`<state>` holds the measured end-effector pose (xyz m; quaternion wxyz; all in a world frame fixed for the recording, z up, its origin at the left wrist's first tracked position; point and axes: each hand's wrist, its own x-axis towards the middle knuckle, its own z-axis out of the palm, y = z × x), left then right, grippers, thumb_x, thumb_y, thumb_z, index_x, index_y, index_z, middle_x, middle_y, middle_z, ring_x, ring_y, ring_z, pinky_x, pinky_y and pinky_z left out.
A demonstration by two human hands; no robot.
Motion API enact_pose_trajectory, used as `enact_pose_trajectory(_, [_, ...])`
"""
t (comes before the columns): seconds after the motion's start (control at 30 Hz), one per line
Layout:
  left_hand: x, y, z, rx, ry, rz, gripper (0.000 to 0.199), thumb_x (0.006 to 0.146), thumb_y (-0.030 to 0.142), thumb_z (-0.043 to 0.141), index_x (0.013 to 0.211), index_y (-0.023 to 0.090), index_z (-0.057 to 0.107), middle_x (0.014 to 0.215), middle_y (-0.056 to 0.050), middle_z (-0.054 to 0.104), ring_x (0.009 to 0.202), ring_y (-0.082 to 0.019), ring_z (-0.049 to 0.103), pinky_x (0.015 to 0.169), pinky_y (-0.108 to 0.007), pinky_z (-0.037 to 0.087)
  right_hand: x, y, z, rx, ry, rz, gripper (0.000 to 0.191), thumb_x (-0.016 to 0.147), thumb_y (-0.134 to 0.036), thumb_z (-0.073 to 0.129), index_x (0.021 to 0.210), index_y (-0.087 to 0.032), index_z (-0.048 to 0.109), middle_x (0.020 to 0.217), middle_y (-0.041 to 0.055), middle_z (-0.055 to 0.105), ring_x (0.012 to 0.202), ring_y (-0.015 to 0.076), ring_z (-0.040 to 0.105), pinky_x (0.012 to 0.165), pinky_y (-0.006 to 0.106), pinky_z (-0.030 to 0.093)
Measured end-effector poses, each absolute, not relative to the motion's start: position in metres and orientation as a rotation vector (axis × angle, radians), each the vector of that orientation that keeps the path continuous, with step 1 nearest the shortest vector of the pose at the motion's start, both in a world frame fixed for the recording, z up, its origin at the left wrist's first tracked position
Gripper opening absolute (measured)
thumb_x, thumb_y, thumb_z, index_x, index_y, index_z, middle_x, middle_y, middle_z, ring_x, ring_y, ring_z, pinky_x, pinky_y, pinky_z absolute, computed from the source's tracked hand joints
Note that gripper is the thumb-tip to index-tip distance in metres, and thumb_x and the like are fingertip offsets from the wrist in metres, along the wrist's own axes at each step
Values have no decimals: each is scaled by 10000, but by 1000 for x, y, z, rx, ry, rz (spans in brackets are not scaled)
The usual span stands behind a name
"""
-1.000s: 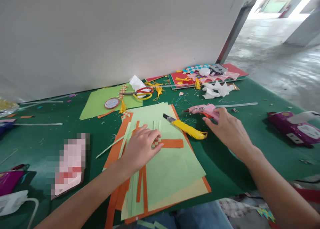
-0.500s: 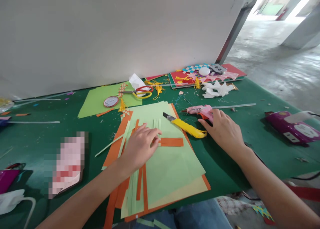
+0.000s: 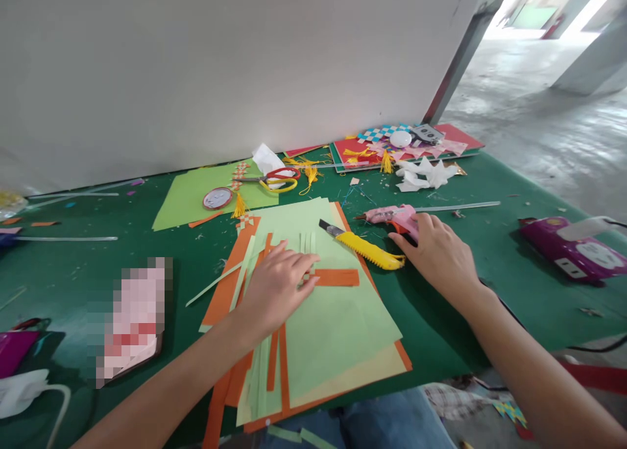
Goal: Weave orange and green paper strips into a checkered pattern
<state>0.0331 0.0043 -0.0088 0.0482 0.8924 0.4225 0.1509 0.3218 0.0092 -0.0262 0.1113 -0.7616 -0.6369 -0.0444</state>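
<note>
My left hand [image 3: 279,280] rests over small woven paper strips, its thumb and forefinger spread apart on either side of them. Pale green strip ends [image 3: 307,242] stick out beyond the fingers, and an orange paper strip [image 3: 337,278] runs out to the right. Part of the weave is hidden under the hand. Beneath lie stacked pale green sheets [image 3: 343,331] with orange paper at the edges. My right hand [image 3: 438,250] is wrapped around the handle of a pink hot glue gun [image 3: 385,214] lying on the table. Between the hands lies a yellow utility knife [image 3: 369,248], blade out.
Scissors [image 3: 279,181], a round tin lid [image 3: 218,198] and yellow tassels lie toward the wall. White tissue [image 3: 425,175] sits back right, near a red folder [image 3: 465,139]. A purple power strip [image 3: 571,247] is at right, a phone [image 3: 134,318] at left on the green table [image 3: 186,256].
My left thumb and forefinger have opened apart and straightened a little, uncovering some of the weave. My right hand and the glue gun have stayed almost still.
</note>
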Motion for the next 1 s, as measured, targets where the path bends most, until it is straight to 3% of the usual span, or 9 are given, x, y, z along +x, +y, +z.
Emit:
enact_pose_trajectory(0.53, [29, 4, -12, 2788, 1255, 470, 216, 954, 204, 490, 1110, 209, 639, 995, -24, 745, 883, -177, 677, 1102, -469, 373, 322, 9, -26, -2222, -1859, -110, 404, 907, -527, 454, 1091, -174, 520, 1072, 132, 646, 964, 311, 612, 593, 342, 382])
enact_pose_trajectory(0.7, [31, 3, -11, 2787, 1276, 457, 258, 915, 327, 583, 1128, 192, 639, 1002, -47, 744, 915, -210, 677, 1093, -495, 387, 322, 9, -25, -2242, -1859, -96, 410, 911, -527, 456, 1096, -167, 522, 1096, 137, 645, 973, 312, 613, 603, 344, 393])
enact_pose_trajectory(0.8, [29, 3, -12, 2741, 1271, 488, 197, 953, 260, 510, 1086, 217, 650, 1001, -25, 748, 909, -191, 684, 1092, -474, 399, 322, 9, -25, -2242, -1859, -92, 415, 910, -526, 460, 1109, -166, 521, 1092, 134, 646, 978, 312, 611, 596, 341, 390])
enact_pose_trajectory(1.0, [18, 0, -12, 2602, 1271, 473, 233, 977, 266, 467, 1123, 247, 647, 1100, -1, 735, 1096, -209, 646, 1045, -417, 463, 325, 9, -32, -2206, -1872, -125, 467, 902, -580, 442, 1098, -164, 526, 1056, 136, 646, 965, 312, 606, 596, 342, 387])
